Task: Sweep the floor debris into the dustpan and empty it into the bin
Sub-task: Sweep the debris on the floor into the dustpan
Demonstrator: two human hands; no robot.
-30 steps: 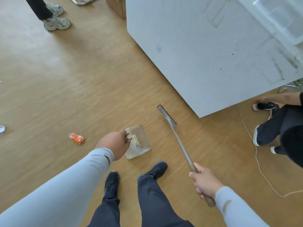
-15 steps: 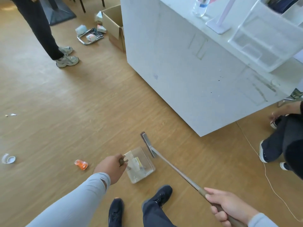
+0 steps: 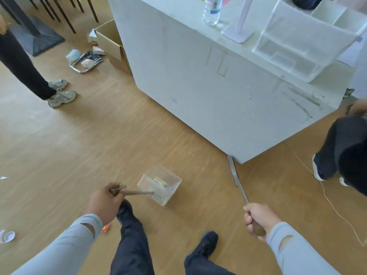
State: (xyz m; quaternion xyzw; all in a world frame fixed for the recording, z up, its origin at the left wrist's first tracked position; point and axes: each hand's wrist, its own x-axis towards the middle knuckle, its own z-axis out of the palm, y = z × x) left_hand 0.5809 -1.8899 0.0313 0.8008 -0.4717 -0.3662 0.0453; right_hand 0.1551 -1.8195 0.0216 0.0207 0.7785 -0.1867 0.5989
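Two hands were at work over the wooden floor [image 3: 79,135], each grasping a handle. No writing could be read anywhere; the label on the water bottle [image 3: 212,10] on the white counter [image 3: 208,92] was too blurred to make out.

The left hand [image 3: 103,205] had its fingers curled round the brown handle of the dustpan [image 3: 159,184]. That handle ran nearly level from the hand toward the right, meeting the pan at its near side. The pan was clear plastic, box-like, with its open mouth pointing up and to the right, toward the counter. It held a yellowish scrap and some pale bits. Whether it rested on the floor or hung just above it could not be told.

The right hand [image 3: 258,217] was clenched round the brown grip of the broom [image 3: 237,181]. Its thin metal shaft ran up and slightly left from the hand, and the narrow grey head lay at the counter's bottom corner, well to the right of the pan.

An orange scrap [image 3: 105,228] showed just beside the left wrist, a small white cup [image 3: 7,236] lay at the far left, and a bit of white paper [image 3: 3,178] lay above it. A cardboard box [image 3: 111,44] stood against the counter, with a clear plastic organiser [image 3: 301,42] on top.
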